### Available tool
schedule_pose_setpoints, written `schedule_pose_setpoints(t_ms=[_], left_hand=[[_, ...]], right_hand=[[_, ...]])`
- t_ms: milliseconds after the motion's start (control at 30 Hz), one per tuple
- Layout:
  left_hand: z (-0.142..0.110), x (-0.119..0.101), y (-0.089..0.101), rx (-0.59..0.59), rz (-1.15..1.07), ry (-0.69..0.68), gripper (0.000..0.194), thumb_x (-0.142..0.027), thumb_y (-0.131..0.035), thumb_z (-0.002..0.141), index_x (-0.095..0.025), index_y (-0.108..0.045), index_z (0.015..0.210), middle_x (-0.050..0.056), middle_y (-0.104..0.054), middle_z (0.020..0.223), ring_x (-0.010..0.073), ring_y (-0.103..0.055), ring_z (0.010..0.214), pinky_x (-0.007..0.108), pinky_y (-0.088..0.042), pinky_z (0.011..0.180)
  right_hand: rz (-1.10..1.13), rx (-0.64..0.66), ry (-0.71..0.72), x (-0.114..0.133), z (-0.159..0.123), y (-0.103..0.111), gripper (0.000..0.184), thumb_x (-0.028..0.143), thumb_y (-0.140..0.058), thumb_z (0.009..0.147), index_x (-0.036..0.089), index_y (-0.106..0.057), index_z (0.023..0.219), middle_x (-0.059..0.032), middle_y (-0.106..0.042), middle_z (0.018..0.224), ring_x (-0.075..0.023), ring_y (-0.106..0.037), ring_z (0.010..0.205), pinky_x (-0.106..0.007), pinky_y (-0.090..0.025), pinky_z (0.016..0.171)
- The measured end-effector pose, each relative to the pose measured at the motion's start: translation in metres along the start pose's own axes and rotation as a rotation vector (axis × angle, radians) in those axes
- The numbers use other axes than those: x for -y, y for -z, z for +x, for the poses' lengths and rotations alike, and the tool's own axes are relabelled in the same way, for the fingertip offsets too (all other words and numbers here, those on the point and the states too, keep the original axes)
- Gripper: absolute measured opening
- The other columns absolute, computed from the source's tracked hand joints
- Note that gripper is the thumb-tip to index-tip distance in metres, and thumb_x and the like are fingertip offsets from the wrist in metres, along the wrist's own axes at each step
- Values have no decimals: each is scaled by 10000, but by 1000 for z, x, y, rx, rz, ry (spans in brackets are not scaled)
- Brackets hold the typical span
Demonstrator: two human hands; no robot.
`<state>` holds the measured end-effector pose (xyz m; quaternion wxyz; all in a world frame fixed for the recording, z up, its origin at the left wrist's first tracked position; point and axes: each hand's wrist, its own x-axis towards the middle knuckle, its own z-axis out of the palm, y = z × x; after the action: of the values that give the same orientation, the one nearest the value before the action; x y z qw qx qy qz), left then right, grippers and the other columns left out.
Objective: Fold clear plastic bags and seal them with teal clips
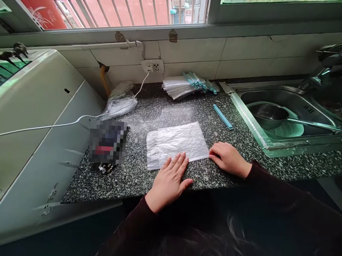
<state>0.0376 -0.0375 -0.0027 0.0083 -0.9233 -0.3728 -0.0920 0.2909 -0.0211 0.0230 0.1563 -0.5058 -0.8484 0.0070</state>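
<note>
A clear plastic bag point(176, 143) lies flat on the speckled granite counter point(133, 176). My left hand point(170, 180) rests flat on the counter, fingers stretched out, with the fingertips on the bag's near edge. My right hand point(227, 157) lies at the bag's near right corner, fingers curled down against that corner; whether it pinches the plastic I cannot make out. A loose blue sealing strip point(223, 117) lies beyond the bag to the right. At the back by the wall sits a stack of similar bags with blue strips point(188, 84).
A blurred dark object point(108, 141) sits left of the bag. A white cable point(73, 120) runs from a wall socket point(153, 66) across a grey appliance point(28, 134). On the right, a steel sink point(293, 112) holds a pan and a green colander. A crumpled plastic bag point(120, 100) lies at back left.
</note>
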Motion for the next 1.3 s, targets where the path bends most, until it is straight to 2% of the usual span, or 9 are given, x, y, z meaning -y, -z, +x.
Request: schedule_pose_setpoints(t_ms=[133,233,367,667,833,933,1067,1200,1300], left_hand=[[-1,2,0,-4,-24,-5,621,-517,-298,911,-135,-334,1400,94,-323,1469,221,-332,1344,401,-293,1097],[-1,3,1,-10,-56,-16,611,-519,-319,906,-142,-357,1385,88,-350,1458,221,-348,1336,415,-306,1090],[-2,2,3,-80,-76,-14,579,-495,-389,890,-122,-429,1331,114,-426,1413,240,-383,1312,424,-327,1075],[-7,-24,0,-296,-60,-6,464,-447,-505,844,-156,-567,1200,161,-561,1272,307,-520,1155,460,-420,968],[-19,-17,-3,-328,-172,-84,270,-194,-467,868,-168,-630,1081,138,-622,1186,282,-550,1120,472,-449,925],[-32,2,4,-278,-368,-199,298,-142,-424,879,-171,-611,1109,115,-642,1160,228,-547,1137,469,-409,999],[-46,25,20,-127,-594,-240,335,-185,-364,908,-194,-610,1135,101,-625,1194,197,-518,1187,457,-350,1073],[-48,32,32,-5,-695,-220,368,-194,-341,913,-230,-597,1174,76,-623,1206,177,-542,1167,431,-328,1099],[-46,32,33,-31,-685,-216,380,-164,-361,897,-230,-573,1206,81,-619,1213,184,-541,1167,427,-363,1077]], right_hand=[[-128,-109,241,-2,-1,5,149,276,-517,868,167,-618,868,-65,-626,836,-174,-492,764,-296,-330,673],[-293,-146,362,2,-1,4,195,168,-459,882,165,-615,765,-54,-615,769,-167,-455,726,-300,-302,658],[-362,-141,369,14,-6,4,221,122,-458,858,160,-580,677,-54,-578,698,-166,-423,709,-305,-287,658],[-202,-198,324,67,-36,10,209,175,-495,830,167,-544,626,-38,-531,645,-162,-433,698,-311,-318,658],[-89,-216,443,66,-49,4,196,308,-472,889,176,-609,842,-47,-614,806,-157,-500,764,-313,-379,722],[-88,-222,451,49,-54,3,304,409,-462,893,191,-574,1073,-71,-637,953,-175,-537,872,-339,-405,812],[-23,-231,351,29,-51,4,378,295,-485,864,170,-494,1221,-106,-634,1016,-204,-552,965,-364,-437,828],[28,-126,297,21,-35,5,346,191,-511,818,178,-564,1159,-104,-638,1053,-197,-558,955,-350,-464,815],[29,-69,363,20,-22,4,250,197,-487,846,215,-644,1040,-81,-654,1059,-176,-553,882,-337,-467,784]])
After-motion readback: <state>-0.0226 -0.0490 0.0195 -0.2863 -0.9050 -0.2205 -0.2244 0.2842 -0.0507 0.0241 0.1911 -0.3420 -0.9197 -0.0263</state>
